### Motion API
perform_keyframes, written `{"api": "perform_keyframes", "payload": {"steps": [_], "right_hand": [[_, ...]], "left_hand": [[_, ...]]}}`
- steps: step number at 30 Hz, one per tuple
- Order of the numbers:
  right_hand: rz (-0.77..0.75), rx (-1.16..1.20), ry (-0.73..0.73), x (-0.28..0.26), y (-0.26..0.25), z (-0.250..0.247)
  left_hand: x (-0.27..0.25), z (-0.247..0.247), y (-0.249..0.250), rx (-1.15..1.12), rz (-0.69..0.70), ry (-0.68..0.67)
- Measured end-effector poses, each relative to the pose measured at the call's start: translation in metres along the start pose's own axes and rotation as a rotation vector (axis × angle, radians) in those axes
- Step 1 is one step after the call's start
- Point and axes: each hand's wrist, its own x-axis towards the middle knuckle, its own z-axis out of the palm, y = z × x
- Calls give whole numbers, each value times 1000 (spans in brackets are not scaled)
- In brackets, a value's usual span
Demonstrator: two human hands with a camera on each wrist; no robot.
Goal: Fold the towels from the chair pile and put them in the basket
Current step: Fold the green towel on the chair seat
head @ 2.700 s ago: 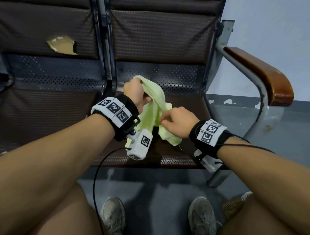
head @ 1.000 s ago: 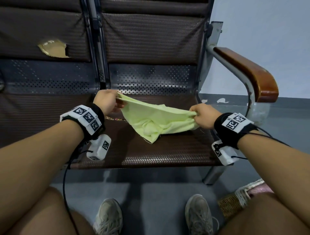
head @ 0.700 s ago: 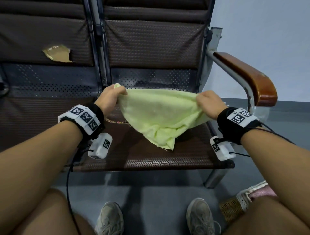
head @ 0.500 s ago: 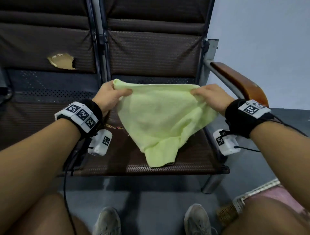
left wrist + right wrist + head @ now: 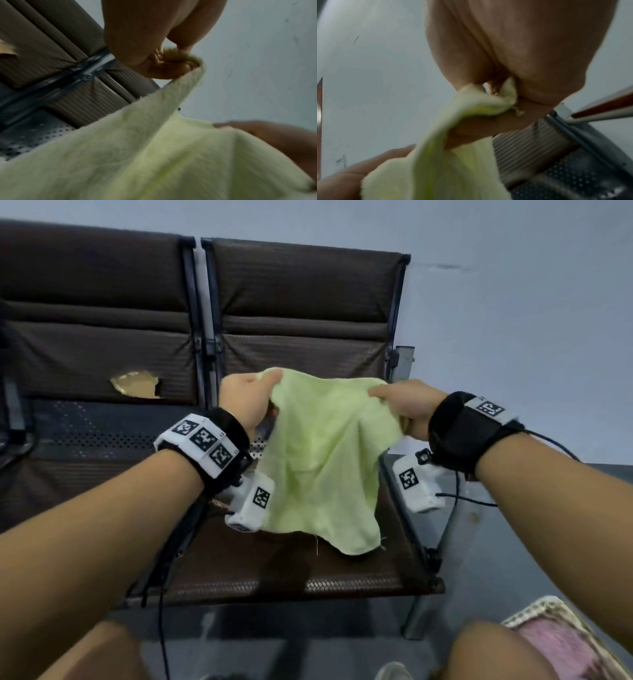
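Note:
A pale green towel [image 5: 322,460] hangs spread in the air above the brown chair seat [image 5: 274,570]. My left hand [image 5: 250,395] pinches its upper left corner, and my right hand [image 5: 400,402] pinches the upper right corner. The lower edge dangles just over the seat. In the left wrist view the left hand [image 5: 171,65] has the towel [image 5: 154,155] corner bunched between curled fingers. In the right wrist view the right hand [image 5: 496,97] grips a fold of the towel [image 5: 453,162]. A woven basket [image 5: 534,607] with pink cloth [image 5: 565,648] inside sits on the floor at lower right.
A second brown seat [image 5: 85,474] adjoins on the left, its backrest torn [image 5: 137,383]. A grey wall [image 5: 513,320] stands behind and to the right. My knees [image 5: 496,652] and a shoe [image 5: 394,672] are below the seat's front edge. A wooden armrest [image 5: 604,108] shows in the right wrist view.
Both hands have lifted the towel off the seat and pulled its top corners apart, so it went from a crumpled bunch to hanging spread; the head view has tilted upward.

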Motion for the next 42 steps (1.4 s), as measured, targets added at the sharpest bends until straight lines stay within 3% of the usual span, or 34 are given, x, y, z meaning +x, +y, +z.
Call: {"api": "perform_keyframes", "payload": {"steps": [4,6,8,10,13,14,15,18,20,23,26,29,32,35,39,42], "right_hand": [[-19,213,-121,-14,-11,32],[-23,226,-239,-24,-14,40],[-45,184,-302,-31,-15,43],[-63,151,-276,-33,-11,42],[-100,80,-287,-33,-6,39],[-105,63,-333,-33,-5,38],[-103,55,-384,-34,-5,36],[-108,23,-462,-29,-4,33],[-136,-33,-462,-22,-2,28],[-150,-316,-452,-8,3,13],[-169,-635,-206,12,9,2],[-281,-529,79,29,11,-1],[-436,-259,213,40,9,4],[-504,-139,188,45,14,12],[-433,-170,72,46,55,27],[-316,-284,-75,40,102,45]], "left_hand": [[-42,36,3,36,22,-275],[-57,46,2,77,44,-378],[-62,45,2,61,-24,-427],[-59,37,3,5,-83,-363],[-45,24,-4,81,15,-125],[-40,20,-7,104,9,-116],[-35,17,-9,106,-39,-187],[-26,6,-11,70,-247,-623],[-18,3,-12,5,-276,-724],[-1,5,-18,71,-165,-536],[13,11,-24,239,-32,-378],[22,17,-18,289,84,-213],[31,19,-5,196,127,-146],[37,12,-6,150,120,-131],[22,-7,-54,269,11,-150],[-1,-20,-106,496,-143,-307]]}}
